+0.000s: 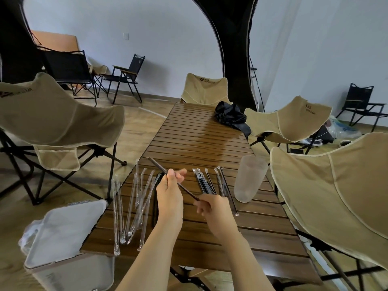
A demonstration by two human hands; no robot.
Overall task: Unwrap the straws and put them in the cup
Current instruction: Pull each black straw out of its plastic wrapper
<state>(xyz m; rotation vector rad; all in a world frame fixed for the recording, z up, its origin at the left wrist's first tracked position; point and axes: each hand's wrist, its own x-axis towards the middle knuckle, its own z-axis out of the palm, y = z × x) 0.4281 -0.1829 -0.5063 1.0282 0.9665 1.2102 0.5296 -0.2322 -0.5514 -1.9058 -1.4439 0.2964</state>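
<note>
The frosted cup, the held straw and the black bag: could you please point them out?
frosted cup (249,179): head view, middle of its wall.
held straw (157,165): head view, its upper shaft.
black bag (230,117): head view, its middle.
</note>
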